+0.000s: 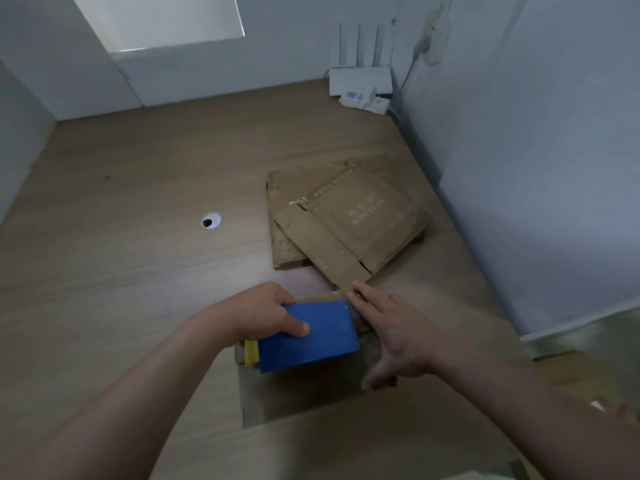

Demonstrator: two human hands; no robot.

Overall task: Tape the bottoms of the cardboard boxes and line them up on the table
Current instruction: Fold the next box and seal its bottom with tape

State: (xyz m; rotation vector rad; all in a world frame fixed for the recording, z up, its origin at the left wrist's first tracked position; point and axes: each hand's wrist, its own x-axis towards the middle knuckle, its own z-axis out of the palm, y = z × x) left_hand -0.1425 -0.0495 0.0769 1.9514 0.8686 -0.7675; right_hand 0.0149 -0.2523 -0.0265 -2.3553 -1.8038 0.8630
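My left hand (263, 313) grips a blue tape dispenser (311, 336) with a yellow part at its near left end, held over a cardboard box (298, 393) at the table's near edge. My right hand (391, 334) lies open with fingers spread on the box's right side, beside the dispenser. A stack of flattened cardboard boxes (346, 216) with pale print rests on the wooden table (138, 237), just beyond both hands and toward the right wall.
A round cable grommet (211, 221) is set in the table, left of the flat boxes. A white router (360, 79) with antennas and a power strip (367, 102) sit in the far right corner. White walls close the table at back and right.
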